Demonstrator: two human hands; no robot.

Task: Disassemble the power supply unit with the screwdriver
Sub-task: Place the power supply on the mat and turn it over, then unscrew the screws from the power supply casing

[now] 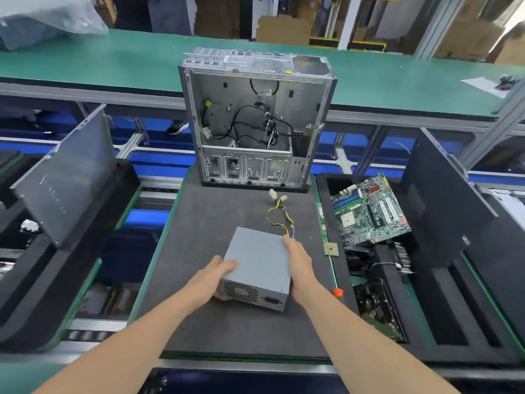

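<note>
A factory line with green benches and cardboard stacks lies behind a dark foam worktop, where an emptied case stands upright at the far edge. The power supply sits toward the near middle of the worktop, turned a little askew, fan grille and mains socket facing the person. The left hand grips its near left corner, thumb on top and fingers curled round the lower edge. The right hand lies flat along the right side, fingers straight, pressing rather than clasping. The step appears to be setting the box down and squaring it up before any screw is touched. It would go best if the box ends flat on the foam with a screw-bearing face within reach, and one hand stays on to steady it while the other fetches the screwdriver, which lies along the right edge with its orange handle nearest. The box is plain grey sheet metal, closed, with no screws legible from here. Its yellow-and-black cable trails from the far side toward the case, white plugs loose on the foam.
</note>
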